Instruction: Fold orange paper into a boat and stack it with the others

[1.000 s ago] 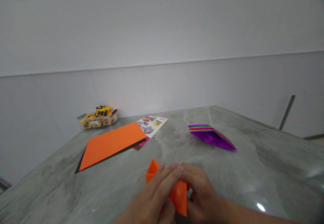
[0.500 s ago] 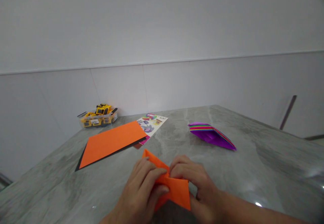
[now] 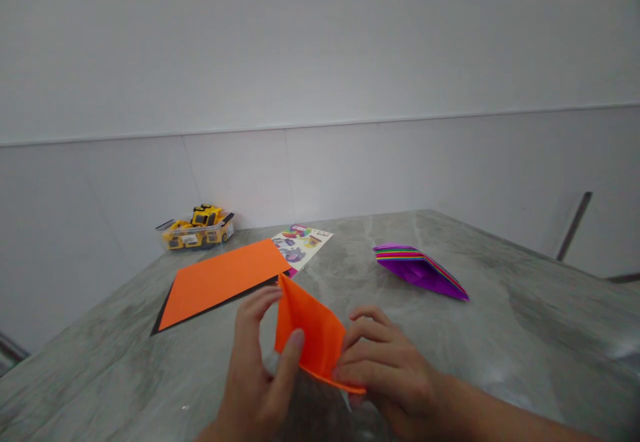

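Note:
A folded piece of orange paper point(image 3: 317, 329) stands partly opened out just above the grey table, with a hollow between its folds facing me. My right hand point(image 3: 385, 362) pinches its lower right part between thumb and fingers. At the paper's left side is my left hand point(image 3: 260, 355), thumb and fingers spread apart. The left thumb overlaps the paper's front and the left fingertips come up to its left edge; whether they press on it I cannot tell.
Large orange sheets point(image 3: 225, 282) with a black one beneath lie on the left of the marbled table point(image 3: 125, 362). Behind are a printed picture sheet point(image 3: 310, 242) and a clear box point(image 3: 195, 235) of yellow toy vehicles. Purple folded paper point(image 3: 420, 272) with multicoloured edges lies right.
The orange paper has been opened out and turned so its inside shows. My left hand has loosened and spread its fingers; my right hand has shifted its hold toward the lower right part.

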{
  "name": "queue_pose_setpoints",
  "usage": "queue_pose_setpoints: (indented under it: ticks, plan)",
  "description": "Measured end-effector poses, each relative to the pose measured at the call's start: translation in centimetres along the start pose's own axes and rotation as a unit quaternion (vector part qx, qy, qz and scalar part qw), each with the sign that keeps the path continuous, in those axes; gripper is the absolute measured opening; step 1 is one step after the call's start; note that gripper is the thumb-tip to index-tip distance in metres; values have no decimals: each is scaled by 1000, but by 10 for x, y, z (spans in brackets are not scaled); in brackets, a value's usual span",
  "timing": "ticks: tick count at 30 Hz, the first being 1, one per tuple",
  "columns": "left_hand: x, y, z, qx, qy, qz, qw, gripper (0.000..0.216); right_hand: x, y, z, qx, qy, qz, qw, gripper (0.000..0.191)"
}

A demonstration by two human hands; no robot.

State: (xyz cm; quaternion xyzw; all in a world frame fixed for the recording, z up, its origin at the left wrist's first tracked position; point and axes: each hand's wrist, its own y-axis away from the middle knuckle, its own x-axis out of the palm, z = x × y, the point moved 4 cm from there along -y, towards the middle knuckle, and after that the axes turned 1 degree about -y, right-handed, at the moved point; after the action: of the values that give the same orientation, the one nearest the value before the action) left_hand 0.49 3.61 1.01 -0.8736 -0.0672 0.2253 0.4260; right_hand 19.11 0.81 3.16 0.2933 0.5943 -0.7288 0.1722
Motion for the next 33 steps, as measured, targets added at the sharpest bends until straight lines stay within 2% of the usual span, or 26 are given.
queue_pose_setpoints:
  ticks: [2, 3, 5, 6, 8, 10, 12, 14, 16, 18, 20, 22, 24, 27, 30, 33]
  plan:
    - [0, -1, 16, -140, 82, -65, 985, 51, 3, 0, 2, -21, 14, 36, 999, 16]
    - [2, -1, 24, -205, 127, -71, 968, 54, 6, 1, 3, -31, 17, 62, 997, 16]
    - [12, 0, 34, -307, 198, -23, 931, 55, 12, 3, 3, -56, 6, 115, 992, 14]
    - [17, 2, 36, -336, 215, 13, 917, 53, 15, 5, 3, -66, -9, 132, 989, 13]
    - [23, 6, 34, -339, 208, 75, 914, 49, 16, 6, 1, -65, -37, 127, 989, 14]
    - [23, 10, 28, -292, 166, 91, 938, 47, 14, 7, -3, -29, -39, 71, 996, 12]
    - [22, 13, 19, -214, 123, 105, 963, 47, 9, 7, -5, 36, -15, 6, 999, 20]
    - [22, 14, 6, -114, 87, 138, 980, 48, 7, 8, -7, 102, 9, -39, 994, 39]
    - [24, 13, -7, -14, 67, 172, 983, 48, 8, 9, -7, 148, 18, -52, 987, 55]
    - [24, 11, -16, 34, 77, 185, 979, 47, 11, 9, -5, 155, 6, -51, 987, 62]
    - [25, 7, -18, -1, 119, 189, 975, 41, 15, 8, -4, 141, -24, -44, 989, 62]
    - [28, 5, -14, -95, 191, 189, 958, 33, 18, 7, -5, 133, -49, -40, 989, 60]
    - [32, 6, -7, -194, 285, 182, 921, 29, 21, 7, -7, 137, -61, -41, 988, 56]
    - [36, 9, 3, -289, 416, 143, 850, 40, 23, 9, -10, 145, -56, -51, 987, 53]
    - [38, 10, 10, -345, 454, 114, 813, 42, 23, 10, -11, 142, -48, -67, 986, 51]
    - [42, 12, 9, -353, 460, 147, 802, 41, 22, 10, -12, 146, -81, -92, 982, 45]
